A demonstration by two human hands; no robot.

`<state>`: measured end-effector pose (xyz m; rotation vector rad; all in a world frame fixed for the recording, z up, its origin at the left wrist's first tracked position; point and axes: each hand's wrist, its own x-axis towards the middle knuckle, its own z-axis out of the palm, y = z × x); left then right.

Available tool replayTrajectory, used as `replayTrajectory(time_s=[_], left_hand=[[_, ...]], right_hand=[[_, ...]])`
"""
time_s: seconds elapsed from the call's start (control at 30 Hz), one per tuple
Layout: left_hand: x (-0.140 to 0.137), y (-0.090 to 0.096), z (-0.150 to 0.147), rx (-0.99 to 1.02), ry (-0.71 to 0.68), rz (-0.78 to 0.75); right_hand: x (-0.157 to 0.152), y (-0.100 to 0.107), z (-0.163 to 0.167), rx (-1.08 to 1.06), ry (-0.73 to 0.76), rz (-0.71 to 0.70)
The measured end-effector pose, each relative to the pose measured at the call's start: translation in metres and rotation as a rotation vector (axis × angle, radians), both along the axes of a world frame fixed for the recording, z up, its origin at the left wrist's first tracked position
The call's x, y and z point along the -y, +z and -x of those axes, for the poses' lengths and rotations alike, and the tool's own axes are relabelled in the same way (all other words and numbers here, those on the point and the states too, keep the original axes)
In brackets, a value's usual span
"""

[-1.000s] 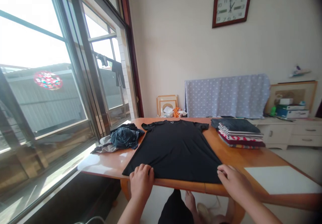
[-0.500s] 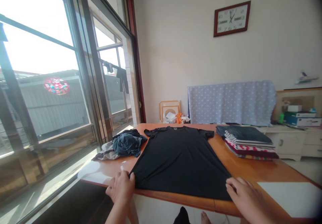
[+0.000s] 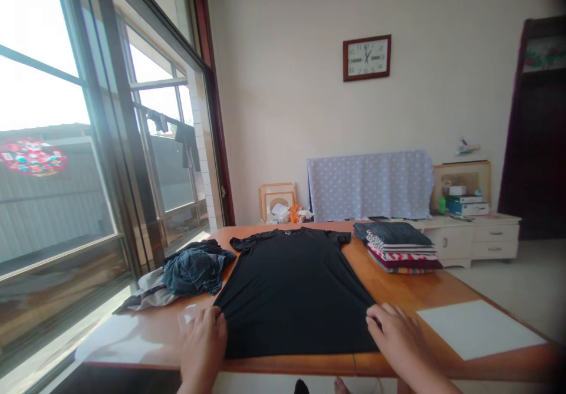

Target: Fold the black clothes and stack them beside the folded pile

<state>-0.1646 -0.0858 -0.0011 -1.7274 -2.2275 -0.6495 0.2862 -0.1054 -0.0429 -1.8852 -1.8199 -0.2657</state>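
Note:
A black T-shirt (image 3: pixel 296 294) lies spread flat on the wooden table (image 3: pixel 398 358), its collar toward the far edge and its hem near me. My left hand (image 3: pixel 203 335) pinches the shirt's left edge close to the hem. On the opposite edge, my right hand (image 3: pixel 391 329) grips the cloth between thumb and fingers. Between the two hands the fabric is stretched nearly smooth. Both short sleeves rest spread out at the far end.
Crumpled clothes (image 3: pixel 190 273) are heaped left of the shirt. A folded clothes stack (image 3: pixel 400 246) stands at the right, with a white sheet (image 3: pixel 481 329) nearer me. Beyond are a cloth-draped object (image 3: pixel 369 184), a white cabinet (image 3: pixel 475 240) and a wall clock (image 3: pixel 367 58). Windows line the left.
My view has turned right, so the scene sits further left. Both hands keep hold of the shirt's edges, slightly farther up from the hem, and its creases look smoother.

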Motion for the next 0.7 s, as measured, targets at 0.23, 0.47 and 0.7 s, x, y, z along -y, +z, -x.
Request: replayTrajectory(time_s=[0.23,0.47,0.7], left_hand=[[-0.004,-0.02,-0.015,-0.014,-0.157,0.171],[-0.004,-0.013,-0.015,-0.048,-0.1,0.209],[-0.006,-0.021,-0.028,0.016,-0.244,0.214]], right_hand=[[0.008,-0.006,-0.011,-0.012,-0.026,0.033],[0.019,0.008,-0.017,-0.058,-0.07,-0.012],[0.02,0.011,-0.004,-0.087,-0.041,0.005]])
